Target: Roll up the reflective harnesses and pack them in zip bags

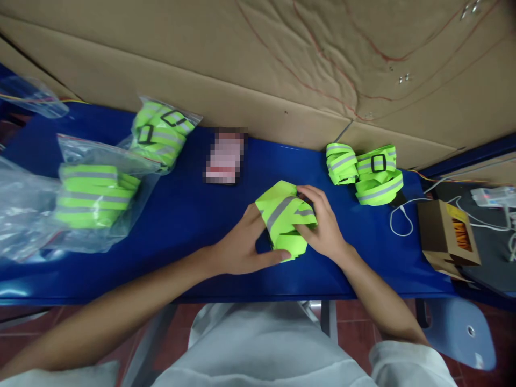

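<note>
Between my two hands is a rolled reflective belt [282, 212], neon yellow-green with a silver-grey stripe, held just above the blue table near its front edge. My left hand [245, 242] grips it from the left, thumb along the lower edge and the other fingers partly hidden behind the band. On the right side, my right hand [320, 223] is closed round the roll, with its thumb in front and fingertips at the top. Two more belt rolls lie to the right, a small coil [341, 164] and a larger one [379, 188] with a black buckle.
On the left, clear plastic bags hold folded belts [94, 196] and belts with black buckles [157, 140]. A blurred-out pink rectangle [223, 157] lies at the back of the blue table [181, 231]. To the right are a cardboard box [447, 236] and a white cable [393, 228].
</note>
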### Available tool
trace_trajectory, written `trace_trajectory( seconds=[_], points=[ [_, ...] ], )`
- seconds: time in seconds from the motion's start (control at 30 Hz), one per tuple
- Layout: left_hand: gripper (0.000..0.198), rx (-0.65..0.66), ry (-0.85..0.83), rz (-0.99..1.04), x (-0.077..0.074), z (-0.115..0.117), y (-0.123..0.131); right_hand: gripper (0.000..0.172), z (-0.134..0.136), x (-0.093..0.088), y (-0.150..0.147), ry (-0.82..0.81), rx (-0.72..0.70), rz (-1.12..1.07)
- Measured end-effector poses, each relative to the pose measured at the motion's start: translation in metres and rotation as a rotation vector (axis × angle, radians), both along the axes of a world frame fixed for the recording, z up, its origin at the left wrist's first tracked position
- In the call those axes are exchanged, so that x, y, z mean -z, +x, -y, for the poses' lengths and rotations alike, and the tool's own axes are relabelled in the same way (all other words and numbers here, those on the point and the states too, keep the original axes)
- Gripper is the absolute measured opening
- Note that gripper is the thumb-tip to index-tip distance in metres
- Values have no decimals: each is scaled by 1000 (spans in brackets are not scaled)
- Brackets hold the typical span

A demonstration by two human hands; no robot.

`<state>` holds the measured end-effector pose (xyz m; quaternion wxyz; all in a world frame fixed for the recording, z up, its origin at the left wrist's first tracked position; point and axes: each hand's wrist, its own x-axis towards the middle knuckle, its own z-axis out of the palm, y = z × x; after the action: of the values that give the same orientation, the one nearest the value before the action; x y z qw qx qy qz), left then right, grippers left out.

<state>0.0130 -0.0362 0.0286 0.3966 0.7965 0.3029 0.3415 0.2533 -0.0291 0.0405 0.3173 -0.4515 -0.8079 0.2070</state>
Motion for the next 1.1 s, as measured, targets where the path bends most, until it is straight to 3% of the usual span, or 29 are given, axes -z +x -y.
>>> trace_trajectory(
  seconds=[0.13, 0.23, 0.3, 0.43, 0.6, 0.7, 0.83, 0.9, 0.97, 1.03, 1.1],
  points=[
    [73, -1, 179, -73, 4, 4, -3, 79, 4, -16, 4, -86, -192, -2],
    [68, -89, 271, -78, 6, 0, -4, 112, 9, -21, 2, -91, -291, 53],
    [64, -117, 394, -96, 8, -3, -4, 120, 12, -19, -2, -14, -256, 133],
    [66, -53, 604, -272, 11, -3, 1, 74, 11, -7, -6, 102, -109, 155],
    [88, 29, 495, -441, 8, -1, 6, 50, -1, -1, 5, 101, 113, 16],
    [86, 58, 483, -471, 5, -4, 3, 50, -12, 2, 16, 143, 197, 13],
    [50, 47, 559, -528, -2, -3, 0, 68, -21, -2, 29, 205, 297, 147],
    [37, 20, 573, -513, -5, 0, 1, 67, -18, -7, 29, 241, 325, 225],
    [33, 55, 574, -492, -4, 5, 4, 58, -10, -10, 22, 321, 274, 258],
    [39, 131, 561, -492, -3, 8, 7, 54, -3, -9, 11, 360, 91, 281],
    [44, 208, 529, -519, 0, 10, 8, 52, 1, -2, 1, 273, -123, 327]
  ],
)
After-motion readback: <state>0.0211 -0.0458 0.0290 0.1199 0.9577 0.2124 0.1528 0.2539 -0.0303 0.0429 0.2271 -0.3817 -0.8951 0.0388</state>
